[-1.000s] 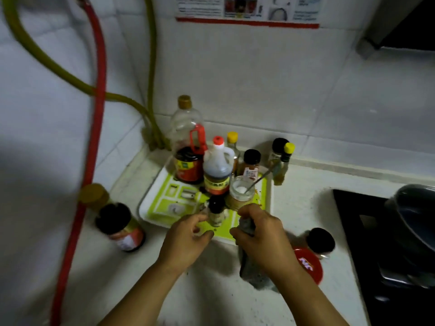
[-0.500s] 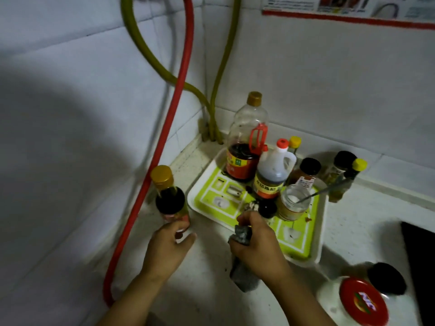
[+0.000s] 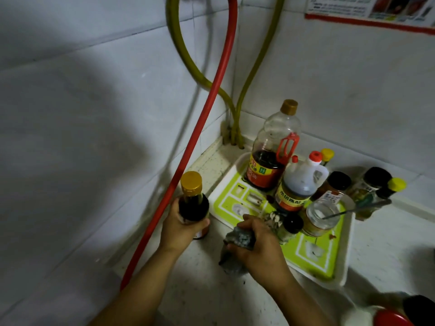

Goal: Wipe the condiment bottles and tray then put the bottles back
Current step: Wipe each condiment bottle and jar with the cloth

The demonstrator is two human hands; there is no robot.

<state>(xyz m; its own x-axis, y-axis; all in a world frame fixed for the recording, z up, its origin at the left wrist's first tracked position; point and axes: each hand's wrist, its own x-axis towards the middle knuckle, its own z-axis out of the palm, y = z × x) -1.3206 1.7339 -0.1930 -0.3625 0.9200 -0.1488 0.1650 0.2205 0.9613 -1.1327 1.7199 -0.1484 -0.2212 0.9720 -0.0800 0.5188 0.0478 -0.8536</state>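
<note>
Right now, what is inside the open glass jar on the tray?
The open glass jar holds a metal spoon whose handle juts right. A whitish content seems to sit inside; its bottom is unclear.

Lime-green and white tray (image 3: 344,267); gold-capped dark bottle (image 3: 193,203), left of centre; grey mottled cloth (image 3: 239,238); red hose (image 3: 219,74).

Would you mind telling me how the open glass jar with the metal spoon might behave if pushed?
The open glass jar would probably slide on the green tray. Its metal spoon overhangs, so it may tip or swing. Lidless, its white contents could spill.
</note>
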